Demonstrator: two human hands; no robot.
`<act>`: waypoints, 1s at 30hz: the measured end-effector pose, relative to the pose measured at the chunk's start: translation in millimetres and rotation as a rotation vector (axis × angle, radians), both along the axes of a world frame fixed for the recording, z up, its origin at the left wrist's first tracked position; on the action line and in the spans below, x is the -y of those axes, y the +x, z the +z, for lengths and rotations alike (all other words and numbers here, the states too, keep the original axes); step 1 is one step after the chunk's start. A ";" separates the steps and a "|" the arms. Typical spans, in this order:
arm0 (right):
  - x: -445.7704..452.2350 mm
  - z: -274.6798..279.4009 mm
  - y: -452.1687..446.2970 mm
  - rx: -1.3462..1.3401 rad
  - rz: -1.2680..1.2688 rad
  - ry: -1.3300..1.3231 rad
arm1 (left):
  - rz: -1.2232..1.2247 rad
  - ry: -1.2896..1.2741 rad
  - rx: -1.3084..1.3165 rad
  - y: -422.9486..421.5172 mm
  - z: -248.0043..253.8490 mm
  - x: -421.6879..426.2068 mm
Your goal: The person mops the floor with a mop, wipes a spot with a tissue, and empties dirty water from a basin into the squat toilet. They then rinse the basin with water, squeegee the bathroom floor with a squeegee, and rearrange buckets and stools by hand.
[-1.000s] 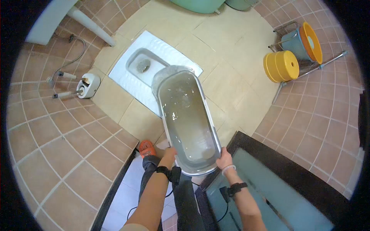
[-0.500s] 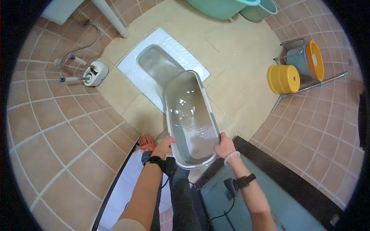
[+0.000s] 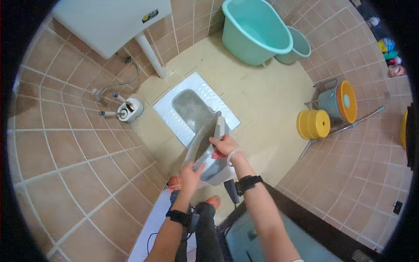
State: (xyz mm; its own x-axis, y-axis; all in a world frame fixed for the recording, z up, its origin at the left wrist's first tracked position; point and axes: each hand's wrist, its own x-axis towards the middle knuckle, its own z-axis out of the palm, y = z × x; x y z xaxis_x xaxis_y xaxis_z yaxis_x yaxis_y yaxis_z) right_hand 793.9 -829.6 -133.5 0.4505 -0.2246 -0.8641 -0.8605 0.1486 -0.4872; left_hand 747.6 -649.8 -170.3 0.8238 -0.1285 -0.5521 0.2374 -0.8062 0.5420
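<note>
A long, pale grey plastic bucket (image 3: 218,175) is tipped steeply, its far end over the white squat toilet (image 3: 167,111) in the floor. My left hand (image 3: 190,177) grips the near end of its rim. Further along, on the right-hand rim, my right hand (image 3: 224,146) is closed with the fingers curled over the edge. Greyish water stands or flows in the toilet's basin just beyond the bucket's lip. Most of the bucket's inside is hidden by its tilted wall and my hands.
Toilet brushes in a white holder (image 3: 136,111) stand by the left wall, below a white cistern (image 3: 118,22). A turquoise tub (image 3: 248,48) and green bucket (image 3: 300,49) sit at the back. A yellow bucket (image 3: 313,124) and orange basin (image 3: 346,102) are along the right wall.
The bucket has gone from nearly level, with water in it, to sharply tilted. My right hand has moved up and left with its rim. My view has shifted, showing more of the back wall.
</note>
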 end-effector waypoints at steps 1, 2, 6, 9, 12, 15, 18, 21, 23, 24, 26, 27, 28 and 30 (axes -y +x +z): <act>-2.1 5.0 5.3 0.065 -0.124 0.058 | 0.108 -0.083 0.007 14.2 -7.9 3.2; 0.2 10.4 6.4 0.127 -0.249 0.116 | 0.214 -0.169 0.009 29.4 -14.3 5.1; 38.6 20.8 -49.3 0.147 -0.284 0.114 | 0.382 -0.354 0.056 95.6 -21.7 -0.7; 78.1 42.9 -140.5 0.002 -0.410 0.050 | 0.507 -0.228 -0.093 142.1 9.5 -12.5; 118.2 71.8 -246.7 -0.031 -0.689 0.139 | 0.649 -0.500 -0.355 161.8 -7.7 -47.8; 163.6 68.3 -368.5 -0.198 -0.969 0.241 | 0.712 -1.153 -0.618 160.4 -5.5 -71.9; 198.4 87.7 -420.6 -0.240 -1.209 0.345 | 0.687 -1.137 -0.494 156.1 122.5 -33.2; 245.0 145.8 -382.5 -0.387 -0.970 0.138 | 0.805 -1.034 -0.362 151.7 129.4 -8.0; 286.4 136.3 -375.9 -0.536 -0.554 0.000 | 0.950 -0.872 -0.195 158.4 114.8 8.8; 314.9 107.0 -387.2 -0.595 -0.281 -0.021 | 1.026 -0.721 -0.205 166.9 123.7 21.1; 372.3 163.5 -309.4 -0.419 0.239 -0.475 | 1.173 -0.430 -0.212 176.3 172.5 82.4; 406.2 147.4 -293.4 -0.335 0.062 -0.430 | 1.156 -0.371 -0.249 178.5 197.2 108.4; 433.4 171.6 -259.6 -0.236 -0.013 -0.480 | 1.126 -0.333 -0.249 180.4 202.9 121.2; 473.0 197.7 -204.6 0.001 -0.346 -0.483 | 1.081 -0.281 -0.235 190.7 206.5 136.7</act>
